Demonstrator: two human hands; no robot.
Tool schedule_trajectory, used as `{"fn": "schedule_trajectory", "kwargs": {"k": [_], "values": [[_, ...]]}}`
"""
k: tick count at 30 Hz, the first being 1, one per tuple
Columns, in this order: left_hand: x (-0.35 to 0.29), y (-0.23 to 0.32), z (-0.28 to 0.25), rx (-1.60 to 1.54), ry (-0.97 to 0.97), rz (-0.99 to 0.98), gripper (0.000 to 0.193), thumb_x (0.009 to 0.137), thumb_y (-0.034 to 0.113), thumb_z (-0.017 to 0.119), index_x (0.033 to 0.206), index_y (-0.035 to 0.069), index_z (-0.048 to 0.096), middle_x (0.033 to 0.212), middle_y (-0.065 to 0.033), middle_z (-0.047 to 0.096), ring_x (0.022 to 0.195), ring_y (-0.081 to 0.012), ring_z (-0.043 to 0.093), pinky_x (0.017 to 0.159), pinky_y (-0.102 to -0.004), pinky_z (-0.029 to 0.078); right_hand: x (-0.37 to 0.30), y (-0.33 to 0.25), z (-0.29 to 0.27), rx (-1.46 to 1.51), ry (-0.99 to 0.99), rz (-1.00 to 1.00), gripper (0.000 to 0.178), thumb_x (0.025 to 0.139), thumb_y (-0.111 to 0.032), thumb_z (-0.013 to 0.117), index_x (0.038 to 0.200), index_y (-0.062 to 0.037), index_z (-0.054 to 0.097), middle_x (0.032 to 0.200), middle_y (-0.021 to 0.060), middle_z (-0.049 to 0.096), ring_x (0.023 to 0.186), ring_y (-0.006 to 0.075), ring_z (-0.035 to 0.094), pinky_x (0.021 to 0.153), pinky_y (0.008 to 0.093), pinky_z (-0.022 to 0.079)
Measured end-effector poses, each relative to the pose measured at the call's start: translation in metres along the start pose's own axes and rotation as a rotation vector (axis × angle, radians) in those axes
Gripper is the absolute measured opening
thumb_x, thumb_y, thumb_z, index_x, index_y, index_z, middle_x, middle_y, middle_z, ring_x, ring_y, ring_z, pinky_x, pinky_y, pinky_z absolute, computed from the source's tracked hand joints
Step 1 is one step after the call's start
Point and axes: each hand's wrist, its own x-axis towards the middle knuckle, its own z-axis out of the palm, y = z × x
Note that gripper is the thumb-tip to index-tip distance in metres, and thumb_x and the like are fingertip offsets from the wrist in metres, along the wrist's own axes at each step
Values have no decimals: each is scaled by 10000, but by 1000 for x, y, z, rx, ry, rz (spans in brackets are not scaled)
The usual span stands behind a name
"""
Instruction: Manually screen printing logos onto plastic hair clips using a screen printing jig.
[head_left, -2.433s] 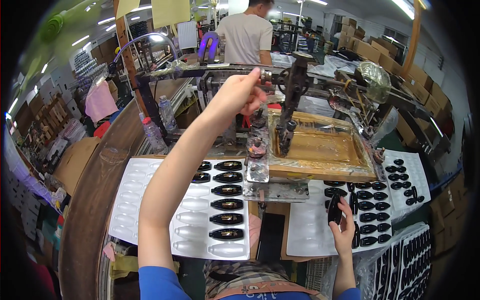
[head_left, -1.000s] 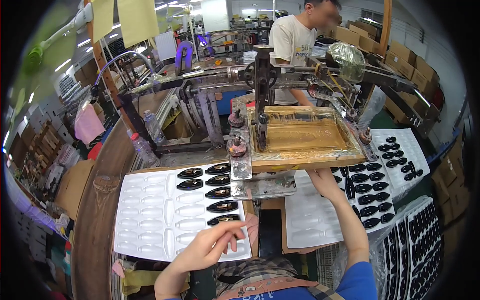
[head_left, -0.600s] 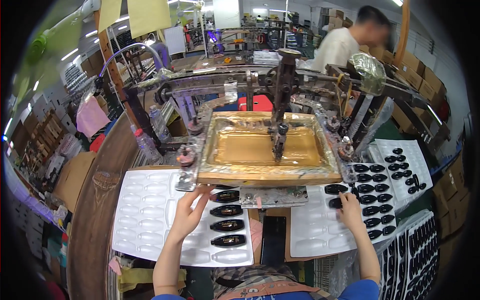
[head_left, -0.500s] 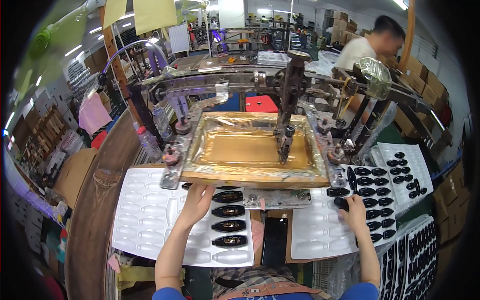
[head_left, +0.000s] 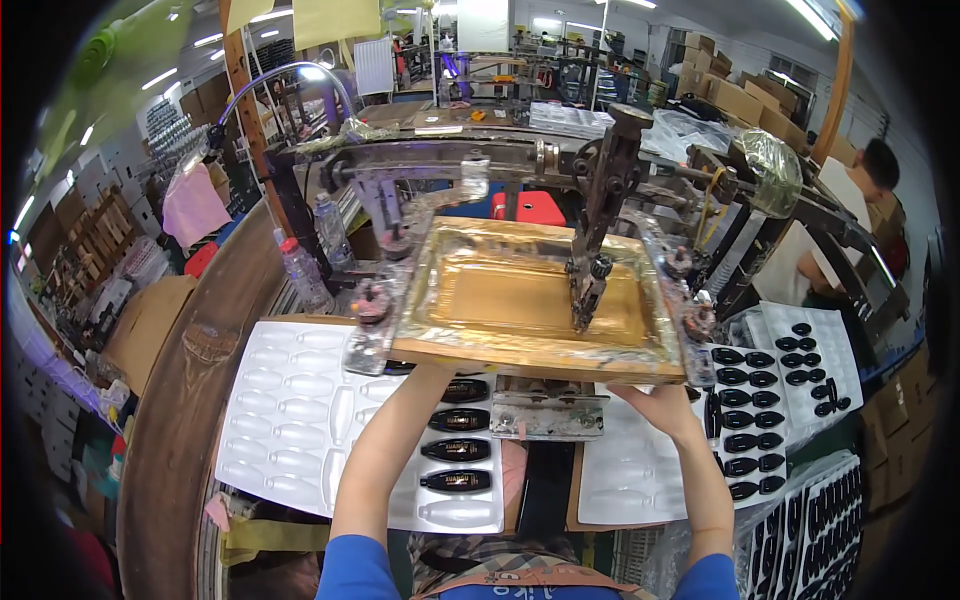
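Both my hands reach beneath a wooden-rimmed printing screen (head_left: 540,362) with a gold-brown mesh. My left hand (head_left: 432,378) goes under its front left edge, fingers hidden. Only the back and thumb side of my right hand (head_left: 655,404) show at the front right edge; whatever it holds is out of sight. Between them a worn metal fixture (head_left: 548,415) juts out below the screen. By my left forearm, a white moulded tray (head_left: 270,420) carries a column of glossy black bottle-shaped pieces (head_left: 455,450) with gold print. Plain black pieces (head_left: 752,420) fill part of the right tray (head_left: 630,475).
A dark metal arm (head_left: 605,190) stands over the screen. Behind its left side is a clear bottle with a red cap (head_left: 303,275). A flat black slab (head_left: 548,490) lies between the trays. More loaded trays (head_left: 810,530) sit lower right. Another person (head_left: 878,170) is at the far right.
My right hand has left the right tray, where it held a black piece, and come left under the screen. My left hand has slid farther under. The other person has shifted right.
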Motion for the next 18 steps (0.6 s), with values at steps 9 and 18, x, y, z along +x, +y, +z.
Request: {"fn": "schedule_trajectory", "kwargs": {"k": [9, 18], "values": [[-36, -7, -75, 28, 245, -97, 150, 835, 93, 562, 941, -11, 586, 874, -42, 597, 790, -96, 553, 711, -232, 459, 24, -60, 18, -205, -355, 242, 523, 742, -424, 632, 1044, -5, 551, 1037, 174, 568, 991, 285, 527, 852, 335, 404], [-109, -97, -131, 223, 481, -278, 128, 825, 79, 557, 875, -37, 577, 743, -47, 588, 651, -93, 549, 598, -211, 458, -30, 95, -17, -402, 5, 203, 359, 789, -132, 531, 1101, 27, 454, 1022, 279, 497, 1004, 410, 457, 853, 400, 371]]}}
